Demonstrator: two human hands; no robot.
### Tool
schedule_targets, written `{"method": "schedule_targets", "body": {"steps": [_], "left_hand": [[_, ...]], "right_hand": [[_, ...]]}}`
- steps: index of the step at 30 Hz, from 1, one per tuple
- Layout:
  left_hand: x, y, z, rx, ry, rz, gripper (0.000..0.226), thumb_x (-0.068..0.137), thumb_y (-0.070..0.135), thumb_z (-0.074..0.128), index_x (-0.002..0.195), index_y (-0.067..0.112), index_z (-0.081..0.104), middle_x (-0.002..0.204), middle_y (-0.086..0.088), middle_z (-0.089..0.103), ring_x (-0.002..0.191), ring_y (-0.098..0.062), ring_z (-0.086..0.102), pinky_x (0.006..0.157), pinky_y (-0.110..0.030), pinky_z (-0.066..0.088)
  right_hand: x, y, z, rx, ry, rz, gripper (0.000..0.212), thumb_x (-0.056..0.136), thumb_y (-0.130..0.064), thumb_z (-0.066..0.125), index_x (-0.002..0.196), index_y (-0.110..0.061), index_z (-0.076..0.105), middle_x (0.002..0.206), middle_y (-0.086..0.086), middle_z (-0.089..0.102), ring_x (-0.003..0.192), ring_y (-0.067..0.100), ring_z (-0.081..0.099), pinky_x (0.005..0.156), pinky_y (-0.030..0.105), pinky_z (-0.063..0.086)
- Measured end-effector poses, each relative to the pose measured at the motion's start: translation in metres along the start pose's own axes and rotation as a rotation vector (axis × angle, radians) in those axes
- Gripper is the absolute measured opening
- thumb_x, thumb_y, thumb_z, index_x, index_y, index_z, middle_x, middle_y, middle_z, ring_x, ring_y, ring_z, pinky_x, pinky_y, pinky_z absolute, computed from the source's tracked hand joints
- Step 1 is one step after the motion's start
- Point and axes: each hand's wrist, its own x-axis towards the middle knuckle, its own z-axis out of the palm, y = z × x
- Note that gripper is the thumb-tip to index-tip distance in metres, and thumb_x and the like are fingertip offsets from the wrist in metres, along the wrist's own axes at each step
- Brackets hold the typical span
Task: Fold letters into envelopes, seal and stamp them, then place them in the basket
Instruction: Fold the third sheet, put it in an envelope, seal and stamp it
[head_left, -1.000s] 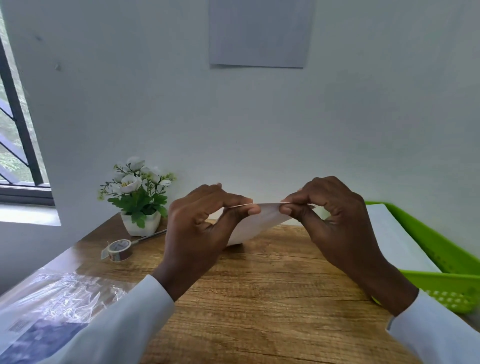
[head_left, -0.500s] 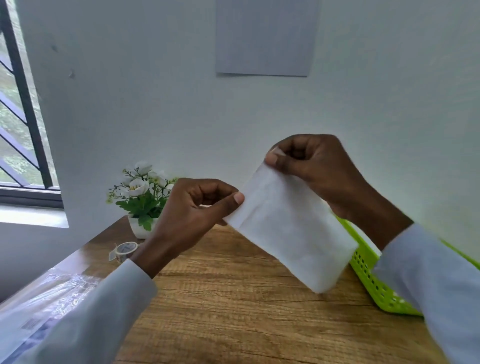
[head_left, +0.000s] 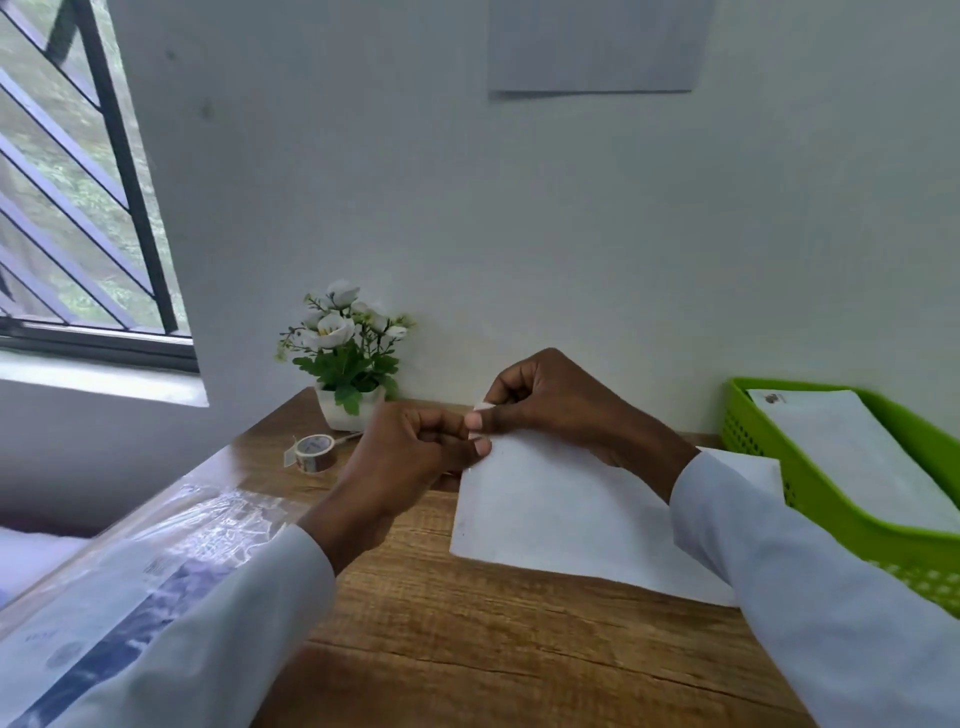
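Envelope (head_left: 566, 514) | pinched by both hands | basket (head_left: 769, 457) holds envelopes (head_left: 862, 457)

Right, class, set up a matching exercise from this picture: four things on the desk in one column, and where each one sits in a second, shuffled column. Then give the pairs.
Things
1. roll of tape
2. flower pot
3. green basket
4. white envelope

Places
A. at the right edge of the desk, with envelopes inside
B. pinched at its upper left corner by both hands
C. against the wall, behind the tape
D. on the desk, in front of the flowers

Pairs: 1-D, 2-C, 3-A, 4-B
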Motion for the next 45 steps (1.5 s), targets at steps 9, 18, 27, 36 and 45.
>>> {"method": "schedule_targets", "body": {"steps": [9, 18, 27, 36, 45], "left_hand": [[-0.019, -0.026, -0.016, 0.022, -0.013, -0.169, 0.017, 0.076, -0.002, 0.076, 0.093, -0.005, 0.072, 0.082, -0.014, 0.077, 0.077, -0.022, 0.075, 0.063, -0.028, 0.06], [-0.027, -0.038, -0.029, 0.197, -0.035, -0.302, 0.021, 0.071, 0.004, 0.083, 0.089, -0.001, 0.074, 0.079, -0.014, 0.075, 0.064, -0.018, 0.068, 0.062, -0.028, 0.059], [-0.037, -0.039, -0.033, 0.636, -0.029, -0.179, 0.047, 0.068, 0.021, 0.089, 0.103, 0.027, 0.059, 0.069, 0.002, 0.072, 0.059, -0.006, 0.066, 0.052, -0.015, 0.045], [-0.021, -0.009, -0.062, 0.767, -0.26, -0.129, 0.006, 0.079, 0.015, 0.078, 0.082, 0.01, 0.074, 0.071, -0.007, 0.074, 0.065, -0.02, 0.071, 0.061, -0.029, 0.058], [0.048, -0.032, -0.156, 0.584, 0.361, 0.126, 0.014, 0.08, 0.003, 0.077, 0.073, 0.014, 0.074, 0.063, -0.008, 0.071, 0.053, -0.017, 0.066, 0.059, -0.037, 0.062]], "right_hand": [[0.015, 0.014, 0.027, -0.022, -0.021, -0.036, 0.025, 0.076, -0.026, 0.084, 0.075, -0.003, 0.076, 0.079, 0.019, 0.073, 0.062, 0.014, 0.06, 0.06, 0.028, 0.045], [0.025, 0.036, 0.039, -0.018, -0.007, 0.019, 0.027, 0.078, -0.025, 0.083, 0.083, 0.001, 0.076, 0.072, -0.003, 0.073, 0.059, -0.007, 0.063, 0.054, 0.011, 0.043], [0.024, 0.064, 0.072, -0.201, -0.009, 0.028, 0.024, 0.078, -0.04, 0.08, 0.079, -0.016, 0.077, 0.067, -0.01, 0.069, 0.059, 0.001, 0.059, 0.057, 0.024, 0.044], [0.031, 0.046, 0.072, -0.351, 0.086, -0.054, 0.028, 0.077, -0.046, 0.079, 0.095, -0.025, 0.073, 0.09, -0.009, 0.071, 0.081, 0.008, 0.064, 0.07, 0.029, 0.052], [0.081, 0.017, 0.104, -0.393, 0.018, -0.198, 0.021, 0.081, -0.039, 0.076, 0.096, -0.025, 0.076, 0.091, -0.009, 0.073, 0.079, 0.007, 0.063, 0.066, 0.024, 0.044]]}}
